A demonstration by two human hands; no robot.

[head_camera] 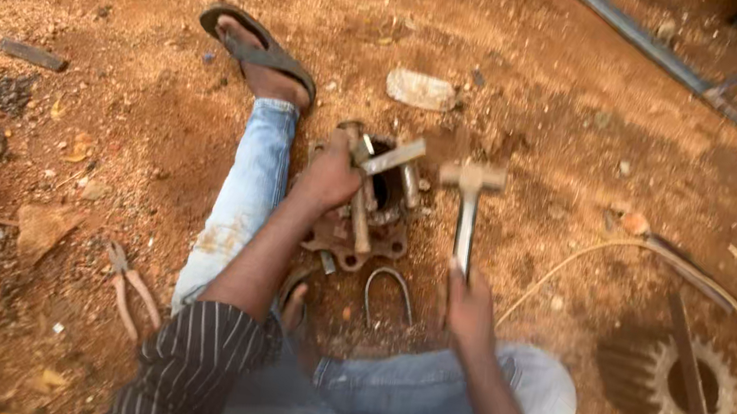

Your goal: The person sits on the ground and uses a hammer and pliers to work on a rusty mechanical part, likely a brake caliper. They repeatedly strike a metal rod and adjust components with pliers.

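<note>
Pliers with pale handles lie on the red dirt at eight o'clock. A toothed gear wheel sits at four o'clock, a flat metal bar laid across it. A pale stone rests at twelve, a yellowish cable curving at three.

Soft, warm daylight is washing over the red dirt ground, shadows staying faint. Edges are bending from the wide lens, corners darkening, and everything's looking slightly soft and compressed.
</note>
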